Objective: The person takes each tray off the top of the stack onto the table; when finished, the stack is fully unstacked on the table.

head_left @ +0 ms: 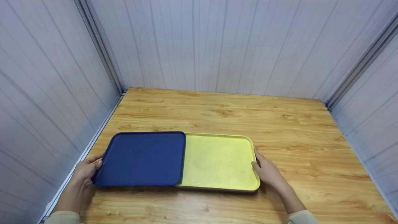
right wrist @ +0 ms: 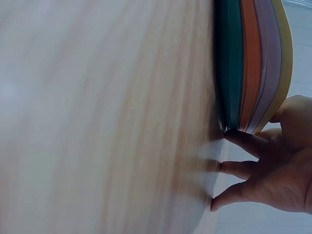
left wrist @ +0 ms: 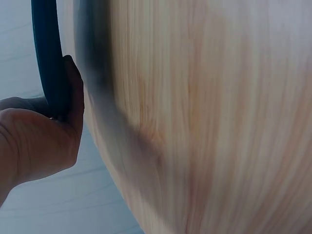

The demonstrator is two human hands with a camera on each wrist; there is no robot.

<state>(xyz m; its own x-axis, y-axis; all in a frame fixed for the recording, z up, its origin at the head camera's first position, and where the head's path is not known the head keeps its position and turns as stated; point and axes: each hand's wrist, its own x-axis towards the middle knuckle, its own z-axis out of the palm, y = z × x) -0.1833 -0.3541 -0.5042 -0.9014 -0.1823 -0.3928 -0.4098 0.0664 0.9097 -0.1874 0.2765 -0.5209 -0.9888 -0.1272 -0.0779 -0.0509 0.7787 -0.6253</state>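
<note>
A dark blue tray (head_left: pixel 143 159) overlaps the left part of a yellow tray (head_left: pixel 220 161). My left hand (head_left: pixel 83 171) grips the blue tray's left edge, thumb on the rim and fingers beneath; the left wrist view shows this edge raised off the table. Under the yellow tray, the right wrist view shows a greyish-purple tray (right wrist: pixel 267 53), an orange tray (right wrist: pixel 250 58) and a green tray (right wrist: pixel 229 63) stacked. My right hand (head_left: pixel 268 170) rests against the stack's right end, thumb at the yellow rim. Its other fingers spread out straight, fingertips down at the tabletop.
The trays are on a wood-grain table (head_left: pixel 224 112), near its front. Pale panel walls stand on the left (head_left: pixel 49 77), at the back (head_left: pixel 205 46) and on the right (head_left: pixel 373 124). The left wall is close to my left hand.
</note>
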